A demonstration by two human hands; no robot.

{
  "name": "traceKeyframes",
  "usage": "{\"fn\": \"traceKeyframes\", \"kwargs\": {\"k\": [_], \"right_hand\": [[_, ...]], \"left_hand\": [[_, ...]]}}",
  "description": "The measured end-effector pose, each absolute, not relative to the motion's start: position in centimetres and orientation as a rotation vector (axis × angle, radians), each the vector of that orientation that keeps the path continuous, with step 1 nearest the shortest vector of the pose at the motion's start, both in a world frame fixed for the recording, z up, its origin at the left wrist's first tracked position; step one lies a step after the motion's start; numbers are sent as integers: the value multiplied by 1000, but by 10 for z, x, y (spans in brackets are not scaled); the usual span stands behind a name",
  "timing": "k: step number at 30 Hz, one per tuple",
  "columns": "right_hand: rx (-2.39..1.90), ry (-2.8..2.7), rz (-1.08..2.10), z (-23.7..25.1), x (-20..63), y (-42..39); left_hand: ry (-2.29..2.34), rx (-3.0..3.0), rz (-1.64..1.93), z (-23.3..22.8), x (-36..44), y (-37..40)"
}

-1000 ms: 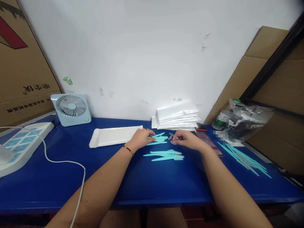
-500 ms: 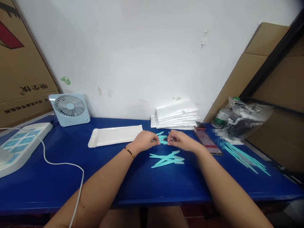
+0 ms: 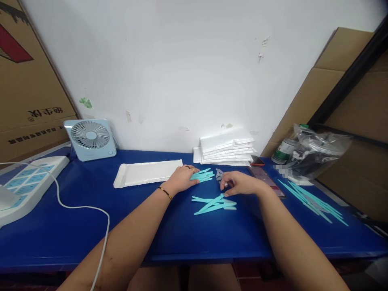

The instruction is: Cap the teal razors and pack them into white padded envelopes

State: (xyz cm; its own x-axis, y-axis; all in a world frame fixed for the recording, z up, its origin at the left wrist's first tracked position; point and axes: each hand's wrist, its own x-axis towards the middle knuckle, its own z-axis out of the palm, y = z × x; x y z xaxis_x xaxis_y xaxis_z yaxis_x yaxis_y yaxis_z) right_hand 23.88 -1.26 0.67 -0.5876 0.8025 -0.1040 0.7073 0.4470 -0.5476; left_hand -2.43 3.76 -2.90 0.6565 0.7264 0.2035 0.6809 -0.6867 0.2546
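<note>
Turquoise plastic sticks (image 3: 214, 203) lie crossed in a small loose pile on the blue table (image 3: 194, 234), nearest the table's front edge among the small parts. Just behind that pile rests the right hand (image 3: 242, 184), knuckles up and fingers curled loosely, its fingertips (image 3: 223, 186) at the far tip of the pile; whether it pinches anything cannot be told. To its left, the left hand (image 3: 182, 178) lies flat with fingers half spread, their tips resting on a second bunch of turquoise sticks (image 3: 203, 175). A thin bracelet (image 3: 164, 192) circles that wrist. Between the two hands sit a few small grey pieces (image 3: 218, 174), close to the second bunch. Further left a white padded envelope (image 3: 147, 173) lies flat, and a white cable (image 3: 79, 207) curves across the table toward the front edge. On the right, a dark phone (image 3: 266, 181) lies beside the right forearm, with long turquoise strips (image 3: 312, 201) beyond it. Farther back stand a stack of white envelopes (image 3: 226, 151), a small pale blue fan (image 3: 91, 139) and a clear bag of dark parts (image 3: 315, 155) against the white wall.
</note>
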Motion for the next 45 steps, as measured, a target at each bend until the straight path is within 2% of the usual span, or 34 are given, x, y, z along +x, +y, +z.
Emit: {"fn": "traceKeyframes", "kwargs": {"k": [4, 10, 15, 19, 22, 24, 28, 30, 36, 41, 45], "right_hand": [[-1316, -2564, 874, 2, 234, -11], [-1349, -2324, 836, -3, 229, -8], [-1350, -2171, 793, -9, 229, -3], [-1481, -2120, 676, -10, 241, 3], [-1574, -2109, 578, -4, 246, 1], [-1530, -2162, 638, 3, 244, -6], [-1393, -2462, 1014, 10, 237, -17], [-1410, -2571, 1057, 9, 234, -19], [-1403, -2488, 842, 5, 228, -15], [-1341, -2261, 655, 2, 229, -11], [-1375, -2153, 641, -3, 235, -6]], "left_hand": [[1115, 2721, 403, -28, -22, 37], [1032, 2489, 644, -12, -20, 25], [1068, 2603, 481, -6, -14, 19], [1242, 2604, 506, -7, -18, 25], [1192, 2637, 479, -13, -23, 29], [1138, 2682, 440, -19, -23, 31], [1128, 2745, 377, -30, -18, 33], [1116, 2755, 377, -30, -17, 34], [1080, 2621, 596, -16, -16, 24], [977, 2662, 459, -7, -14, 17], [1118, 2727, 539, -6, -15, 22]]}}
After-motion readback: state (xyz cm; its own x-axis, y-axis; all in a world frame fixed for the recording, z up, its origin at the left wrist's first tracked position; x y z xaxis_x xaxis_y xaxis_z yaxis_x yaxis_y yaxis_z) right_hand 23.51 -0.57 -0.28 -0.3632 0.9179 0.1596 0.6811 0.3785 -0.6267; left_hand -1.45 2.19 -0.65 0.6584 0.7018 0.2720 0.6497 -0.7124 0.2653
